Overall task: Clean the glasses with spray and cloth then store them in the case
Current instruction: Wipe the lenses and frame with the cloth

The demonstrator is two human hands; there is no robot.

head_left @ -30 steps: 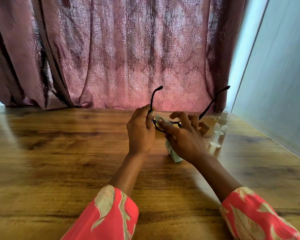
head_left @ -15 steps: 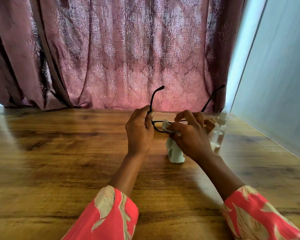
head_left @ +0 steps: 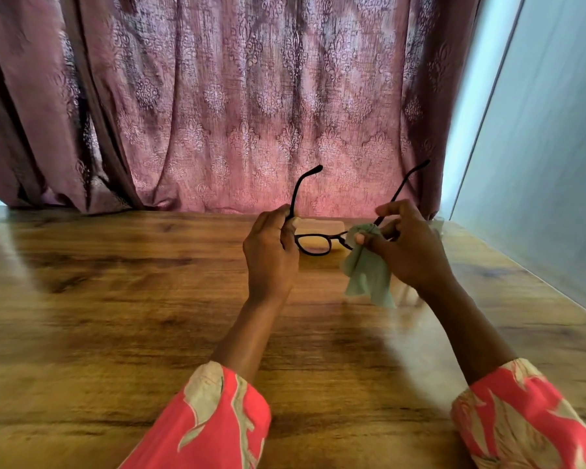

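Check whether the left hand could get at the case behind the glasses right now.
Probably not yet. The left hand grips the glasses at the hinge, and the case lies on the table behind the frame; it would need to let go first.

- A home room, by the look of it.
- A patterned mauve curtain (head_left: 251,106) hangs behind a wood-grain tabletop (head_left: 115,299).
- A plain pale wall (head_left: 548,164) stands at right.
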